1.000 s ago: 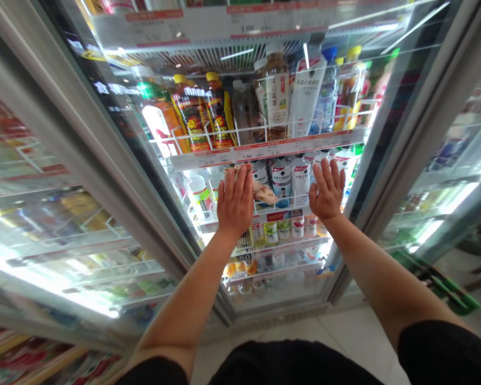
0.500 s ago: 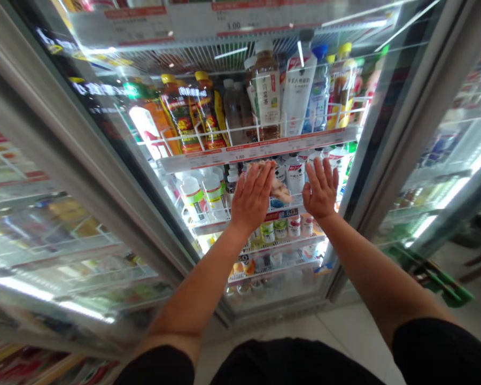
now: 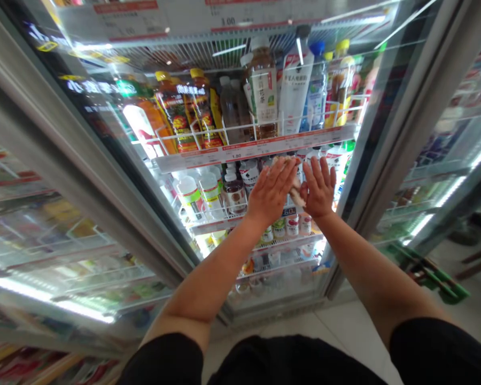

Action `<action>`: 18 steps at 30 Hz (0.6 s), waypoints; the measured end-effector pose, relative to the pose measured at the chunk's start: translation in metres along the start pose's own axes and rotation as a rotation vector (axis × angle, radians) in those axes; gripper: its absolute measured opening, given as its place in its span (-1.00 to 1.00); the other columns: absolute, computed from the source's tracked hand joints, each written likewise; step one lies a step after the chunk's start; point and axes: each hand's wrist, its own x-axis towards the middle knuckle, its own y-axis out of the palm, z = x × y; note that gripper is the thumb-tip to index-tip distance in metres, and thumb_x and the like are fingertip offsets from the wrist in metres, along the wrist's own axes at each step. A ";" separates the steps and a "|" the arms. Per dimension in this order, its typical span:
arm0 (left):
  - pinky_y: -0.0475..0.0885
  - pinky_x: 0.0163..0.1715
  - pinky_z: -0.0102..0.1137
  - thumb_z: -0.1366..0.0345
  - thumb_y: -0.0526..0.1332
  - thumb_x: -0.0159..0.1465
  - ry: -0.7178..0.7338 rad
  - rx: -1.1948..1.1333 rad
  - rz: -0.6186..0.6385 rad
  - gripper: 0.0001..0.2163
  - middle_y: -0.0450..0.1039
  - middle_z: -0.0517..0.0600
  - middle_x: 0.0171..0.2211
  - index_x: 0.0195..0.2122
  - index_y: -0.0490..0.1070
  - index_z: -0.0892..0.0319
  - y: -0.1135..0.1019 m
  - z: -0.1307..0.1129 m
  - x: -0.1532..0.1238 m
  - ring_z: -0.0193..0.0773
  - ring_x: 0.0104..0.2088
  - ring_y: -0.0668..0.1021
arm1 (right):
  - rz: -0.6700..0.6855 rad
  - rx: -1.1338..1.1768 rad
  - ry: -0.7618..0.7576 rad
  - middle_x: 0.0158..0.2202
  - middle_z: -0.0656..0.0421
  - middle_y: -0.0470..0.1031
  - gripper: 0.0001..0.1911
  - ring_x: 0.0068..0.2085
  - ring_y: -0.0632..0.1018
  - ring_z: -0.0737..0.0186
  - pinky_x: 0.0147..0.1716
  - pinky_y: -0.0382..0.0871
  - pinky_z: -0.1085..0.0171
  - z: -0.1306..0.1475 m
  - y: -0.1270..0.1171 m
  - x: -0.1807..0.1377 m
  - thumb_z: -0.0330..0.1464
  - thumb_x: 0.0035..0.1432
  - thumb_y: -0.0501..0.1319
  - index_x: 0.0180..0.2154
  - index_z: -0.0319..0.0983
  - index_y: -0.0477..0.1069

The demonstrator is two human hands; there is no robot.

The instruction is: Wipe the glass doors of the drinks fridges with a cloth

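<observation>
My left hand (image 3: 270, 190) lies flat against the glass door (image 3: 164, 107) of a drinks fridge, fingers stretched out and pointing up to the right. My right hand (image 3: 318, 187) is spread flat on the same glass just to its right, almost touching it. A pale crumpled thing, perhaps a cloth (image 3: 295, 190), shows between the two hands, under the left fingers. Behind the glass, at hand height, stand small white bottles (image 3: 208, 190) on a wire shelf.
Above the hands a red and white price rail (image 3: 248, 149) carries tall tea and water bottles (image 3: 260, 85). Another glass fridge door (image 3: 44, 224) stands at the left. A metal door frame (image 3: 417, 117) runs down the right, with green basket handles (image 3: 433, 275) by the tiled floor (image 3: 336, 331).
My left hand has slid to the right across the glass, with the pale thing under it, and now sits beside my right hand. The right hand has barely moved.
</observation>
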 end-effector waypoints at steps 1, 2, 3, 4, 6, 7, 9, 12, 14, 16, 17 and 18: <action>-0.45 0.47 -0.18 0.43 -0.02 0.46 -0.036 0.012 -0.006 -0.41 -0.12 -0.03 0.48 0.49 -0.12 0.25 -0.002 0.002 0.005 -0.24 0.47 -0.29 | 0.000 0.003 -0.005 0.38 0.09 0.27 -0.41 0.47 0.10 0.06 0.42 -0.07 -0.10 -0.001 0.000 -0.001 -0.31 0.38 -0.08 0.40 -0.11 0.15; -0.46 0.47 -0.17 0.42 -0.02 0.46 -0.059 0.024 -0.012 -0.42 -0.14 -0.03 0.48 0.49 -0.12 0.25 -0.004 0.002 0.008 -0.23 0.47 -0.29 | -0.001 0.002 -0.012 0.38 0.09 0.26 -0.41 0.47 0.10 0.06 0.42 -0.07 -0.10 -0.001 0.001 -0.001 -0.29 0.39 -0.09 0.40 -0.12 0.14; -0.47 0.47 -0.16 0.41 -0.02 0.47 -0.066 0.033 -0.013 -0.42 -0.15 -0.03 0.48 0.49 -0.12 0.24 -0.004 0.002 0.008 -0.22 0.47 -0.29 | -0.002 -0.002 -0.019 0.39 0.09 0.25 -0.41 0.47 0.09 0.06 0.42 -0.07 -0.10 -0.002 0.001 -0.002 -0.27 0.40 -0.10 0.40 -0.12 0.14; -0.47 0.47 -0.16 0.41 -0.02 0.47 -0.054 0.038 -0.007 -0.42 -0.14 -0.04 0.48 0.49 -0.10 0.23 -0.004 0.002 0.007 -0.21 0.47 -0.28 | 0.000 -0.011 -0.021 0.39 0.09 0.25 -0.42 0.47 0.09 0.06 0.42 -0.06 -0.09 -0.002 0.001 -0.002 -0.26 0.41 -0.11 0.40 -0.11 0.14; -0.49 0.46 -0.17 0.41 -0.01 0.46 -0.002 0.036 0.025 -0.43 -0.10 -0.05 0.47 0.49 -0.08 0.20 -0.004 0.003 0.004 -0.22 0.48 -0.23 | 0.004 -0.029 -0.019 0.39 0.10 0.24 -0.43 0.47 0.09 0.08 0.42 -0.05 -0.08 -0.002 0.001 -0.002 -0.26 0.42 -0.11 0.40 -0.10 0.14; -0.49 0.46 -0.17 0.41 -0.02 0.46 0.015 0.026 0.044 -0.43 -0.08 -0.06 0.47 0.49 -0.07 0.18 -0.007 0.006 0.004 -0.23 0.48 -0.21 | -0.002 -0.031 -0.024 0.39 0.10 0.25 -0.43 0.47 0.09 0.09 0.42 -0.05 -0.07 -0.002 0.000 -0.001 -0.27 0.42 -0.11 0.40 -0.11 0.14; -0.49 0.46 -0.13 0.40 -0.03 0.47 -0.020 0.000 0.064 -0.42 -0.05 -0.05 0.47 0.49 -0.10 0.15 -0.019 0.018 0.010 -0.23 0.48 -0.17 | -0.017 -0.028 -0.035 0.39 0.09 0.25 -0.43 0.47 0.09 0.10 0.41 -0.03 -0.07 -0.001 -0.001 0.000 -0.30 0.41 -0.10 0.40 -0.12 0.13; -0.45 0.46 0.00 0.35 -0.04 0.47 -0.216 -0.030 0.007 -0.43 -0.08 -0.02 0.48 0.50 -0.11 0.13 -0.047 0.045 0.027 -0.13 0.49 -0.16 | -0.004 -0.014 -0.015 0.38 0.10 0.26 -0.40 0.47 0.10 0.08 0.41 -0.04 -0.09 0.001 -0.002 0.001 -0.33 0.38 -0.05 0.41 -0.11 0.13; -0.42 0.45 0.05 0.33 -0.03 0.47 -0.336 -0.036 -0.039 -0.43 -0.09 -0.03 0.48 0.50 -0.09 0.11 -0.060 0.057 0.027 -0.09 0.49 -0.17 | 0.015 0.001 0.010 0.38 0.11 0.27 -0.40 0.47 0.10 0.06 0.41 -0.05 -0.10 0.000 -0.001 0.000 -0.34 0.37 -0.03 0.40 -0.09 0.14; -0.39 0.46 0.04 0.31 -0.01 0.47 -0.385 -0.022 -0.065 -0.43 -0.08 -0.02 0.48 0.49 -0.08 0.11 -0.059 0.059 0.010 -0.09 0.49 -0.18 | 0.004 0.013 0.008 0.38 0.11 0.27 -0.40 0.47 0.11 0.05 0.41 -0.04 -0.11 0.000 -0.001 0.000 -0.35 0.36 -0.02 0.40 -0.09 0.15; -0.37 0.47 0.01 0.31 0.00 0.47 -0.379 -0.008 -0.071 -0.43 -0.06 -0.01 0.48 0.49 -0.07 0.12 -0.055 0.057 -0.003 -0.11 0.49 -0.17 | -0.005 0.019 0.003 0.38 0.11 0.27 -0.39 0.46 0.11 0.05 0.41 -0.03 -0.12 -0.001 0.000 0.000 -0.35 0.35 -0.01 0.40 -0.09 0.15; -0.36 0.47 -0.02 0.31 0.01 0.47 -0.355 0.007 -0.070 -0.43 -0.04 0.01 0.47 0.49 -0.05 0.14 -0.050 0.054 -0.018 -0.12 0.49 -0.17 | -0.012 0.025 0.000 0.38 0.11 0.26 -0.39 0.46 0.11 0.04 0.41 -0.03 -0.12 -0.001 0.000 -0.001 -0.35 0.35 -0.01 0.40 -0.09 0.15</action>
